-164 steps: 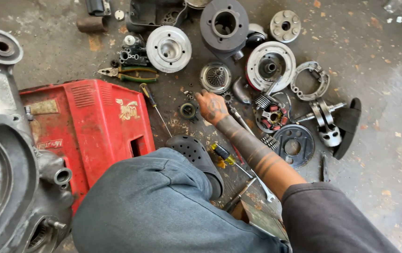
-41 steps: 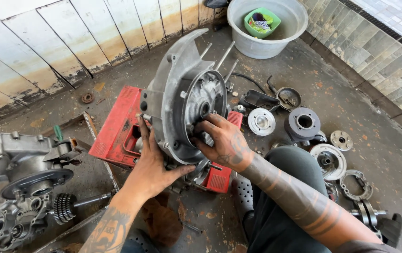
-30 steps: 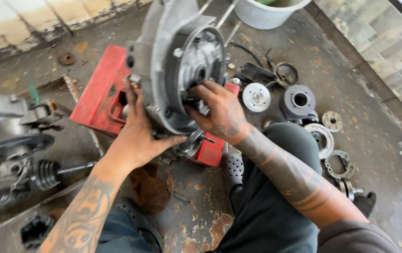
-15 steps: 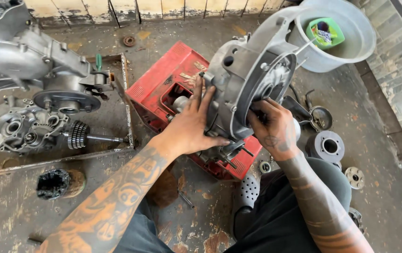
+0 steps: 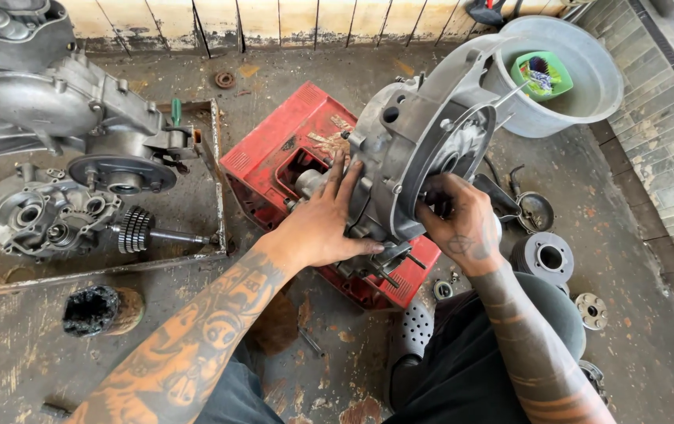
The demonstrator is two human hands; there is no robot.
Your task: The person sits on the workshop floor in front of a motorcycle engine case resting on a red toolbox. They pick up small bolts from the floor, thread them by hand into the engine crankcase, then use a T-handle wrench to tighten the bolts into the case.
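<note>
Concrete floor (image 5: 447,63), hands (image 5: 323,224) (image 5: 462,224) gripping engine casing (image 5: 423,157)

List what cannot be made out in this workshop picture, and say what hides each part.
Head view only:
- Fingertips of the right hand: inside the grey engine casing.
- Most of the red box: behind the casing and the left hand.
- Contents of the green tub in the bucket: too small.
- Second engine: cut by the left edge.

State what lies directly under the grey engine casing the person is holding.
The engine casing stands on a red plastic crate. Left hand and right hand steady it. The contact area is covered.
</note>
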